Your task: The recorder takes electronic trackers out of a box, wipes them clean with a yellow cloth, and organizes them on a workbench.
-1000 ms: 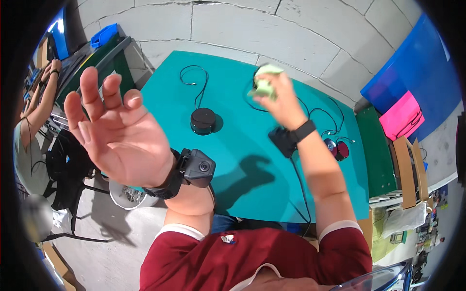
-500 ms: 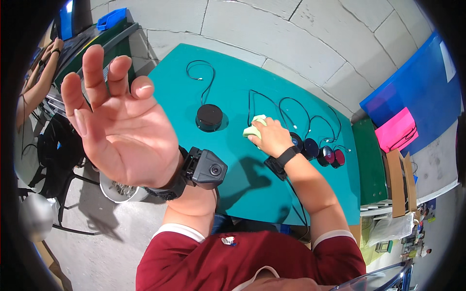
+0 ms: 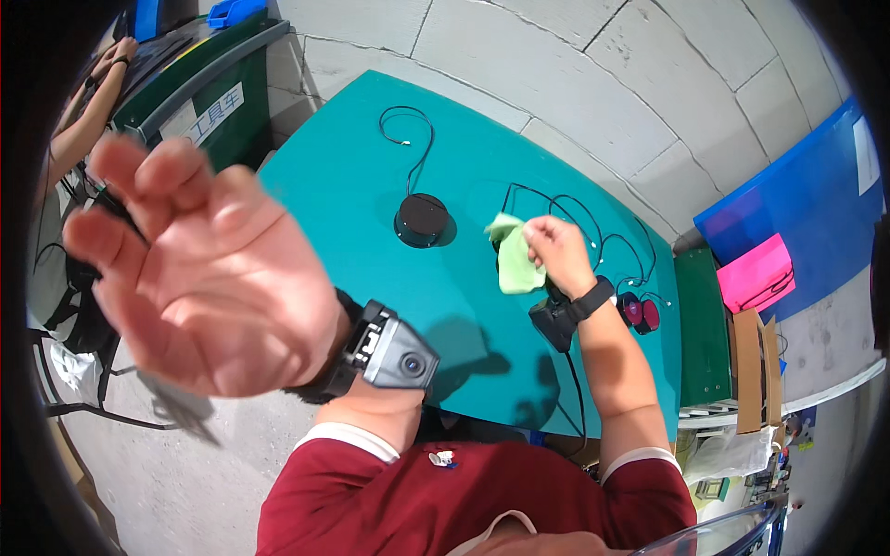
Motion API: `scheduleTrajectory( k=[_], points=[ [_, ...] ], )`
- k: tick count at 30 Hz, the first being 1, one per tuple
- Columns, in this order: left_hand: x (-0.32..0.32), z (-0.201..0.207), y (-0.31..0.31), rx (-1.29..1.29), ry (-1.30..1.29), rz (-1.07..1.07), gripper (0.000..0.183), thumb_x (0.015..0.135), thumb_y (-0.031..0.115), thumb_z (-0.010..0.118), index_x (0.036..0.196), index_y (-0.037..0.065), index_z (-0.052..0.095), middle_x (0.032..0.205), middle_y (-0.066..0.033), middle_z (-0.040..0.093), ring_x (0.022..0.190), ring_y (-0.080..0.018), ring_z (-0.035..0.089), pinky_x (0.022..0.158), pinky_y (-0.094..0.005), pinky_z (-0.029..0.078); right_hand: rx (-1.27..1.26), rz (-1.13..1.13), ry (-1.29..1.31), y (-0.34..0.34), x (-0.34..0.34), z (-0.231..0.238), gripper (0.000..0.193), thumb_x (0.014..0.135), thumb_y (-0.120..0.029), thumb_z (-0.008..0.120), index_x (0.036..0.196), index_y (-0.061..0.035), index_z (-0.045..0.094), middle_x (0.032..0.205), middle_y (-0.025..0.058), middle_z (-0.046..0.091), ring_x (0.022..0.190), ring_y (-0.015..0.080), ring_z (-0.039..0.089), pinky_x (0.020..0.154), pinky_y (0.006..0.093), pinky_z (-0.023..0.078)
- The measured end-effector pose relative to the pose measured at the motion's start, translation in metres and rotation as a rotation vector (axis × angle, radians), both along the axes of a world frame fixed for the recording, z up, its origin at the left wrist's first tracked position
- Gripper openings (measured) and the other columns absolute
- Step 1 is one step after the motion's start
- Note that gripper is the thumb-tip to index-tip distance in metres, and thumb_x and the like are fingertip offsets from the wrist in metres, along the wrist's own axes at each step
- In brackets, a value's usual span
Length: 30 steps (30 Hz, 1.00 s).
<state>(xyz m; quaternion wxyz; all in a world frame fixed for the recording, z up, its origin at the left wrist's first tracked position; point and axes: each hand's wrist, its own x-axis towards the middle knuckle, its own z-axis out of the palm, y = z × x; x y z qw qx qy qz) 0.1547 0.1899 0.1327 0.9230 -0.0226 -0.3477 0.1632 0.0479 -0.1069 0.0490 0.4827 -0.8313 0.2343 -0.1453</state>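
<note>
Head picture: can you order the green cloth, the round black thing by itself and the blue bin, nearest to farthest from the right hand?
From the right hand:
1. Green cloth: in its grip.
2. Round black thing: left, on the table.
3. Blue bin: far upper left.

A pale block wall [image 3: 528, 56] spans the far side. At far left, a blue bin [image 3: 235, 12] sits atop a green cart [image 3: 252, 111]. At right, a pink sheet [image 3: 753, 271] overlaps a blue panel [image 3: 811, 204]; nearer stands an open cardboard box [image 3: 749, 380].
</note>
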Motion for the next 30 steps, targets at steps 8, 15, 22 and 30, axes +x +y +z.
scheduleTrajectory(
  k=[8,15,22,30],
  points=[
    [0.004,-0.005,0.012,-0.07,-0.031,-0.053,0.018,0.081,0.015,0.055,0.096,0.005,0.059,0.114,-0.0104,0.047,0.095,-0.0183,0.045,0.068,-0.026,0.043,0.328,0.167,-0.293,0.016,0.054,0.018,0.018,0.086,-0.021,0.059,0.09,-0.0043,0.058,0.073,-0.0027,0.054,0.061,0.0035,0.045,0.053,0.0184,0.037],
    [0.007,-0.005,0.015,-0.108,-0.064,-0.103,0.018,0.083,0.016,0.054,0.097,0.005,0.058,0.115,-0.0107,0.046,0.096,-0.0181,0.046,0.068,-0.0261,0.043,0.659,0.282,-0.53,0.029,0.071,0.028,0.021,0.093,-0.025,0.044,0.103,-0.0077,0.05,0.102,0.0052,0.058,0.092,0.0154,0.055,0.076,0.0317,0.045],
    [0.01,-0.006,0.014,-0.079,-0.061,-0.116,0.017,0.084,0.016,0.053,0.097,0.006,0.058,0.114,-0.0097,0.047,0.097,-0.0172,0.047,0.068,-0.0277,0.044,0.931,0.07,-0.436,0.022,0.067,0.01,0.029,0.095,-0.023,0.037,0.116,-0.004,0.044,0.106,0.0116,0.056,0.092,0.0203,0.058,0.076,0.0351,0.05],
    [0.012,-0.007,0.013,-0.082,-0.093,-0.145,0.015,0.084,0.015,0.052,0.096,0.008,0.057,0.114,-0.009,0.048,0.095,-0.017,0.048,0.068,-0.0273,0.044,0.244,0.019,-0.41,0.002,0.081,0.022,0.017,0.09,-0.019,0.052,0.091,-0.0022,0.05,0.08,0.0045,0.057,0.065,0.0088,0.053,0.059,0.0233,0.046]
  ],
)
